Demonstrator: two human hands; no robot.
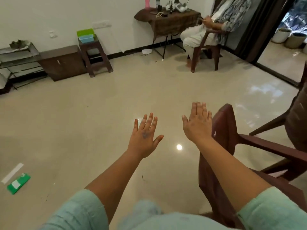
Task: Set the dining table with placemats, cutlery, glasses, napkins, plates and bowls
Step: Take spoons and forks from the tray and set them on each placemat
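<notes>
Table-setting items (placemats, cutlery, glasses, napkins, plates, bowls): none can be made out from where the person stands; no dining table shows either.

Left hand point(144, 136): stretched forward over the floor, back up, fingers straight and spread, holding nothing. A dark smudge marks the back of it.

Right hand point(197, 123): stretched forward likewise, fingers straight and close together, holding nothing. It hangs just beside the top of a chair back, not plainly touching it.

Sleeves point(79, 211): pale green, reaching to the elbows.

Brown plastic chair point(224, 130): at the person's right, armrest running toward the right edge. A second brown chair point(297, 113) stands beyond it, cut off by the frame.

Floor point(83, 122): glossy cream tile, with a bright lamp reflection between the forearms.

Green packet point(18, 183): lying on the floor at lower left, a white strip point(12, 172) just beside it.

Brown stool point(94, 55): against the far wall, carrying a blue tub point(86, 38) and a green tub point(85, 32).

Low brown cabinet point(62, 62): left of the stool; a metal rack point(18, 58) further left.

Side table point(171, 19): draped in brown cloth, with a pink bottle point(147, 3) and small clutter on top.

Seated person point(214, 25): on a brown chair beside that table, near an open doorway with pots point(289, 37) outside.
</notes>
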